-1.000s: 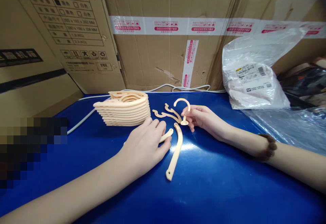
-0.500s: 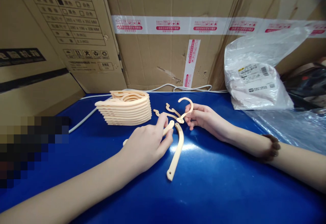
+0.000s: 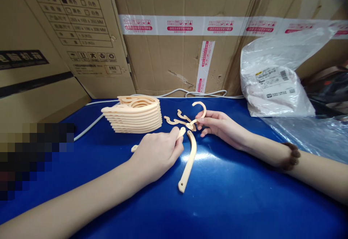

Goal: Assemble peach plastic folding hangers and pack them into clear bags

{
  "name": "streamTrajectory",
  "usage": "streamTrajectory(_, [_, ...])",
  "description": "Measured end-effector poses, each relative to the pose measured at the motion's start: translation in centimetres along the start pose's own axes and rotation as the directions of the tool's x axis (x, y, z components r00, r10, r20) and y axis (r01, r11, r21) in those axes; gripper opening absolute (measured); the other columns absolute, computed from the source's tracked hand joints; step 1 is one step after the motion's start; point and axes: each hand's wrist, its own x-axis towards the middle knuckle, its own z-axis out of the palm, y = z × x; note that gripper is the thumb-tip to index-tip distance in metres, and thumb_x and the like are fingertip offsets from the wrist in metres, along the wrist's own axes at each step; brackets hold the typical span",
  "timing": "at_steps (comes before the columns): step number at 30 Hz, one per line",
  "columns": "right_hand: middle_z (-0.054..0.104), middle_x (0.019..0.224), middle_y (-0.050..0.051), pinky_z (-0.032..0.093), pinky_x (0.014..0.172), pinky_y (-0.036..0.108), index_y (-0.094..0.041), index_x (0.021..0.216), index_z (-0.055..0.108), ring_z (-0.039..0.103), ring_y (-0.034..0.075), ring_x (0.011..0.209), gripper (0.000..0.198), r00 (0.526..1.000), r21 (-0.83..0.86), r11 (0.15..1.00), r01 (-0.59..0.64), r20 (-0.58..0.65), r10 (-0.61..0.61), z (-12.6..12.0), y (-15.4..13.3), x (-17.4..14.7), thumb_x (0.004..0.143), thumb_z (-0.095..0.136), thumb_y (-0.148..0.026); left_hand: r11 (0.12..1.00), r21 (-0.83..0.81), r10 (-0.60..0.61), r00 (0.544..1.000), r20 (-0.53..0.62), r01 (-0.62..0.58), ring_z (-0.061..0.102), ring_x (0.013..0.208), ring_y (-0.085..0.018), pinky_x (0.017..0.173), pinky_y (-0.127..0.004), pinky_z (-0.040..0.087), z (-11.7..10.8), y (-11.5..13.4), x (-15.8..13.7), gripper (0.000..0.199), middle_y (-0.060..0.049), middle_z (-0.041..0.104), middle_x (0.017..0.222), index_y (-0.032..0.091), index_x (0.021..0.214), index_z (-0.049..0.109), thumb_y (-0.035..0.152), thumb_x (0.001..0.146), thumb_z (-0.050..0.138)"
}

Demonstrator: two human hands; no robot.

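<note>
My left hand (image 3: 160, 152) is closed around a cream hanger arm (image 3: 181, 133); the part's two ends stick out past my fingers and its middle is hidden. Between thumb and fingertips, my right hand (image 3: 217, 125) pinches a cream hanger hook (image 3: 201, 105), its curl upward and its round base low over the table. A second, curved hanger arm (image 3: 189, 163) lies loose on the blue table, a hole at each end. Behind the hands lie two thin notched hanger pieces (image 3: 174, 120), (image 3: 182, 116); their near ends reach toward the hook's base.
A neat stack of cream hanger parts (image 3: 133, 117) stands left of the hands. White cable (image 3: 168, 95) runs along the table's back edge. Large cardboard boxes (image 3: 163, 61) wall off the back and left. A white plastic bag (image 3: 274, 87) sits at back right.
My right hand has tilted the hook and brought its base slightly left. My left fingers have closed more tightly around the hanger arm. The loose curved arm stays put.
</note>
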Motion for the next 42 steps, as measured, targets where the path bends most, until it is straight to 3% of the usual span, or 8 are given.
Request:
streamTrajectory(4, [0.063, 0.077, 0.0, 0.051, 0.061, 0.021, -0.016, 0.091, 0.061, 0.06, 0.01, 0.071, 0.017, 1.0, -0.007, 1.0, 0.001, 0.0, -0.001, 0.2, -0.2, -0.1, 0.079, 0.071, -0.023, 1.0, -0.001, 0.003, 1.0, -0.005, -0.003, 0.066, 0.062, -0.023, 0.049, -0.028, 0.022, 0.0, 0.0, 0.1, 0.027, -0.002, 0.066, 0.071, 0.019, 0.095, 0.052, 0.028, 0.099, 0.028])
streamTrajectory(9, [0.064, 0.082, -0.002, 0.051, 0.059, 0.022, -0.021, 0.121, 0.052, 0.059, 0.009, 0.066, 0.049, 1.0, 0.003, 1.0, 0.001, -0.014, -0.001, 0.3, -0.3, -0.3, 0.077, 0.073, -0.019, 0.997, -0.067, 0.037, 0.998, -0.043, -0.04, 0.062, 0.058, -0.021, 0.049, -0.027, 0.02, 0.1, -0.1, -0.1, 0.024, 0.0, 0.063, 0.066, 0.02, 0.089, 0.05, 0.027, 0.096, 0.029])
streamTrajectory(13, [0.065, 0.087, -0.002, 0.053, 0.06, 0.022, -0.026, 0.132, 0.047, 0.059, 0.009, 0.068, 0.059, 0.999, 0.0, 1.0, 0.027, 0.03, -0.027, 0.1, -0.1, -0.3, 0.079, 0.071, -0.016, 0.988, -0.128, 0.063, 0.99, -0.129, -0.08, 0.059, 0.056, -0.02, 0.05, -0.027, 0.02, 0.3, -0.3, -0.3, 0.021, 0.001, 0.058, 0.062, 0.021, 0.083, 0.048, 0.027, 0.093, 0.03])
streamTrajectory(20, [0.066, 0.085, -0.002, 0.054, 0.06, 0.02, -0.024, 0.131, 0.051, 0.06, 0.008, 0.065, 0.056, 0.999, 0.012, 1.0, -0.001, 0.036, 0.0, 0.1, -0.2, -0.3, 0.08, 0.071, -0.016, 0.974, -0.148, 0.137, 0.965, -0.222, -0.173, 0.055, 0.05, -0.018, 0.048, -0.026, 0.024, 0.8, -0.7, -0.5, 0.025, 0.003, 0.054, 0.057, 0.02, 0.084, 0.049, 0.028, 0.096, 0.029])
streamTrajectory(24, [0.066, 0.086, -0.002, 0.054, 0.062, 0.02, -0.025, 0.129, 0.053, 0.061, 0.007, 0.066, 0.052, 0.999, 0.012, 1.0, 0.003, 0.038, -0.003, 0.0, -0.2, -0.4, 0.081, 0.071, -0.017, 0.962, -0.143, 0.188, 0.947, -0.261, -0.231, 0.062, 0.061, -0.019, 0.052, -0.027, 0.034, 1.0, -0.7, -0.6, 0.028, 0.0, 0.064, 0.073, 0.019, 0.099, 0.052, 0.028, 0.101, 0.025])
streamTrajectory(28, [0.066, 0.086, -0.002, 0.053, 0.062, 0.019, -0.026, 0.128, 0.054, 0.06, 0.008, 0.069, 0.051, 0.998, 0.008, 1.0, 0.013, 0.055, -0.013, 0.0, 0.0, -0.3, 0.08, 0.072, -0.017, 0.949, -0.166, 0.226, 0.947, -0.23, -0.267, 0.063, 0.072, -0.019, 0.062, -0.028, 0.044, 1.1, -0.9, -0.5, 0.029, -0.003, 0.065, 0.085, 0.017, 0.103, 0.053, 0.025, 0.102, 0.025])
streamTrajectory(35, [0.065, 0.081, -0.002, 0.051, 0.059, 0.02, -0.023, 0.128, 0.052, 0.057, 0.008, 0.064, 0.052, 0.998, -0.048, 0.998, 0.026, 0.051, -0.024, 0.1, 0.1, -0.2, 0.081, 0.07, -0.017, 0.942, -0.17, 0.234, 0.931, -0.281, -0.288, 0.06, 0.075, -0.019, 0.063, -0.028, 0.044, 1.7, -1.0, -0.3, 0.022, -0.003, 0.062, 0.083, 0.016, 0.101, 0.055, 0.019, 0.101, 0.033])
streamTrajectory(42, [0.064, 0.081, -0.002, 0.046, 0.053, 0.02, -0.022, 0.127, 0.05, 0.053, 0.007, 0.059, 0.049, 0.997, -0.118, 0.992, 0.045, 0.062, -0.038, 0.0, 0.3, -0.2, 0.081, 0.07, -0.02, 0.945, 0.069, 0.325, 0.89, -0.32, -0.32, 0.057, 0.071, -0.018, 0.063, -0.028, 0.043, 1.9, -0.8, -0.3, 0.022, -0.003, 0.061, 0.077, 0.015, 0.095, 0.056, 0.017, 0.101, 0.035])
